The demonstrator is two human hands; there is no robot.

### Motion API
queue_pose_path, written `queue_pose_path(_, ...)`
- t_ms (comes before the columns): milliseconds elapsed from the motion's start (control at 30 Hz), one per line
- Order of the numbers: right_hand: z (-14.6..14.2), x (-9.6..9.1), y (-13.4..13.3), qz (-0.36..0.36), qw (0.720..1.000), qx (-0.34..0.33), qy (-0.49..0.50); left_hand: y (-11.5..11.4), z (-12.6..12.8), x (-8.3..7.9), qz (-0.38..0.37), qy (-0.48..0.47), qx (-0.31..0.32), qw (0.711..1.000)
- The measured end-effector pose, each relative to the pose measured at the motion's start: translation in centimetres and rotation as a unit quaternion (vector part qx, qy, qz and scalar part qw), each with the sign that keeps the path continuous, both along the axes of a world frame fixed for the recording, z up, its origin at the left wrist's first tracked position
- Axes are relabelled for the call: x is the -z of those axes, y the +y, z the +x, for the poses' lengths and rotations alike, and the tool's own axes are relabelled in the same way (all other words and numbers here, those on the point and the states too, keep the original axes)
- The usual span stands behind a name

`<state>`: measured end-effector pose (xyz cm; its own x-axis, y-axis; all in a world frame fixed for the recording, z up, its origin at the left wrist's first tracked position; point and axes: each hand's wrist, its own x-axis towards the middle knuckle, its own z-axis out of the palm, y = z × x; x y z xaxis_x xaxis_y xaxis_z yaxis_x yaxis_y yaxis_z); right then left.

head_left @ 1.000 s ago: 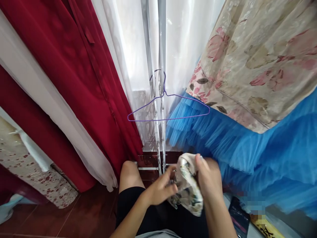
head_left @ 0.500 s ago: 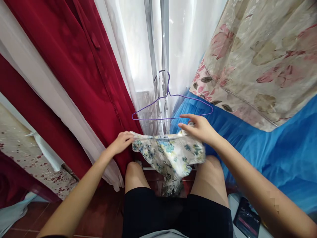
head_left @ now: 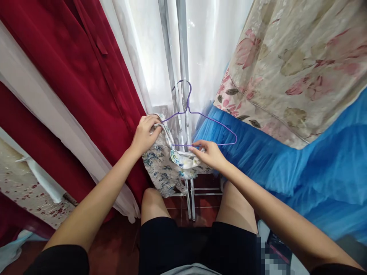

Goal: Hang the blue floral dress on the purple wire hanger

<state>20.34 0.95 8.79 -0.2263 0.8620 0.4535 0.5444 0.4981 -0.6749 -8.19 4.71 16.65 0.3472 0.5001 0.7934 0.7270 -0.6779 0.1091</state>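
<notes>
Floor [head_left: 114, 244] red-tiled; metal stand [head_left: 182, 46] holding purple hanger [head_left: 188, 109]; white fabric [head_left: 212, 46] behind.

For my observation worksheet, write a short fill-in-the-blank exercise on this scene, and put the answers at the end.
1. The wire hanger is coloured ____.
2. While the right hand is at the hanger's lower bar, the ____ hand grips the floral garment at the hanger's covered end.
3. The ruffled tulle showing below the beige cloth with large pink flowers is ____.
4. That beige cloth hangs on the ____ side of the picture.

Missing words: purple; left; blue; right.
</notes>
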Motion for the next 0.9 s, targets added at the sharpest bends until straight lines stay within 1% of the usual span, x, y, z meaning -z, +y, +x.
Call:
queue_pose_path(33,0.8,0.0,-0.6,-0.005,1.0,-0.013,0.0,-0.1,0.8,0.1,0.005,-0.03,-0.012,0.999)
queue_pose_path(100,3.2,-0.2,-1.4,0.003,0.999,-0.047,-0.011,-0.1,1.6,0.2,0.01,-0.075,-0.033,0.997)
queue_pose_path(167,6.1,-0.5,-1.7,0.043,0.996,-0.078,-0.024,0.0,1.6,0.3,0.008,-0.094,-0.041,0.995)
queue_pose_path(233,8.9,-0.7,-1.3,0.096,0.991,-0.081,-0.047,-0.1,1.4,0.4,0.003,-0.099,-0.037,0.994)
queue_pose_path(267,10.1,-0.9,-0.9,0.121,0.988,-0.069,-0.063,-0.1,1.3,0.4,0.001,-0.1,-0.033,0.994)
queue_pose_path(333,11.6,-1.1,0.1,0.156,0.984,-0.019,-0.082,-0.4,1.3,0.4,-0.005,-0.097,-0.025,0.995)
queue_pose_path(433,12.2,-2.1,1.8,0.163,0.981,0.084,-0.069,-0.7,1.7,0.6,-0.013,-0.088,-0.022,0.996)
queue_pose_path(500,12.1,-3.3,2.7,0.134,0.981,0.118,-0.079,-0.7,1.7,0.7,-0.011,-0.086,-0.027,0.996)
queue_pose_path(567,12.3,-4.9,3.0,0.08,0.985,0.121,-0.09,-0.6,1.4,0.8,0.0,-0.096,-0.038,0.995)
queue_pose_path(633,12.9,-6.3,2.7,0.007,0.994,0.087,-0.071,-0.3,0.6,0.8,0.01,-0.117,-0.054,0.992)
queue_pose_path(700,13.6,-7.0,2.0,-0.075,0.997,0.012,-0.008,0.2,-0.6,1.0,-0.004,-0.148,-0.06,0.987)
queue_pose_path(767,14.1,-6.9,1.2,-0.161,0.982,-0.059,0.083,0.8,-1.9,1.4,-0.064,-0.175,-0.039,0.982)
queue_pose_path(800,14.0,-6.6,0.8,-0.189,0.971,-0.07,0.131,1.1,-2.5,1.6,-0.106,-0.182,-0.023,0.977)
queue_pose_path(833,13.6,-6.1,0.5,-0.199,0.963,-0.062,0.17,1.4,-2.9,2.0,-0.145,-0.184,-0.01,0.972)
queue_pose_path(867,13.1,-5.7,0.4,-0.182,0.963,-0.033,0.195,1.6,-3.2,2.3,-0.175,-0.181,0.0,0.968)
queue_pose_path(900,12.4,-5.2,0.4,-0.145,0.967,0.006,0.207,1.8,-3.4,2.7,-0.197,-0.173,0.004,0.965)
